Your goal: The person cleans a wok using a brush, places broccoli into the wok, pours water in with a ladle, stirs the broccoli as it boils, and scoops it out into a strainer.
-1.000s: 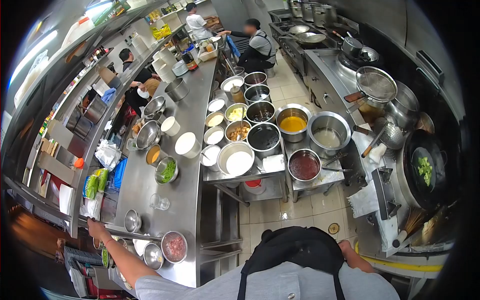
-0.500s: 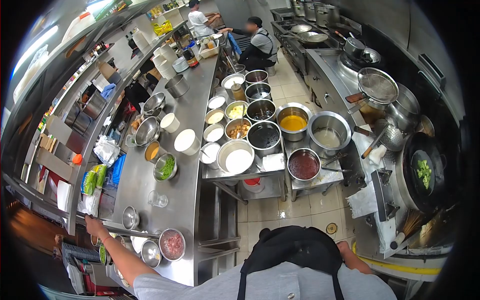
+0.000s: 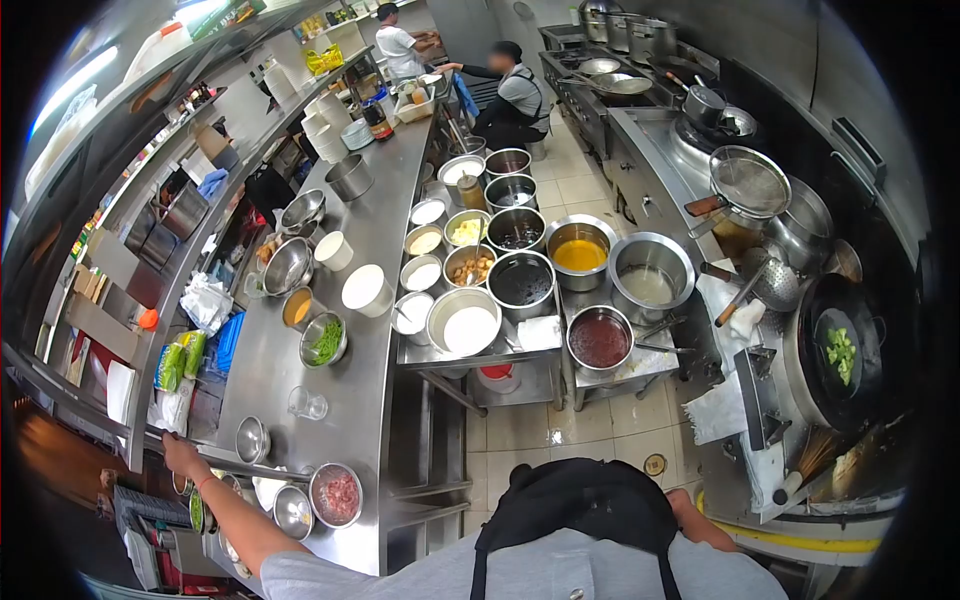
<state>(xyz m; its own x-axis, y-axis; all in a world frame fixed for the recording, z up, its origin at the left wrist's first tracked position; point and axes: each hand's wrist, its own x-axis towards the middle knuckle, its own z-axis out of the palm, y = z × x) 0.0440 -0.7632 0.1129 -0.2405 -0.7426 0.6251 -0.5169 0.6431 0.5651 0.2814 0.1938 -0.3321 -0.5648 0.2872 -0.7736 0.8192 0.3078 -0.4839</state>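
My left hand [image 3: 182, 455] is at the lower left, its fingers closed around the metal rail [image 3: 240, 462] of the shelf. Just right of it stand a small steel bowl [image 3: 253, 440] and a bowl of raw meat [image 3: 336, 495]. A glass cup [image 3: 307, 403] and a bowl of chopped greens [image 3: 324, 340] are farther up the counter. My right hand [image 3: 682, 505] hangs beside the black apron [image 3: 580, 510], partly hidden by it, and its fingers cannot be made out. Green vegetables [image 3: 841, 356] lie in a dark wok [image 3: 850, 345] at the right.
Pots of sauces, one with orange liquid [image 3: 580, 255] and one with dark red sauce [image 3: 600, 338], stand on low tables ahead. A strainer [image 3: 750, 182] rests by the stove. One person [image 3: 520, 95] sits low in the aisle; another [image 3: 398, 45] stands behind the far counter end.
The view has shifted slightly, so the counter and pots appear a little farther left. A person behind the shelves at the left has gone out of sight. My left hand stays on the rail.
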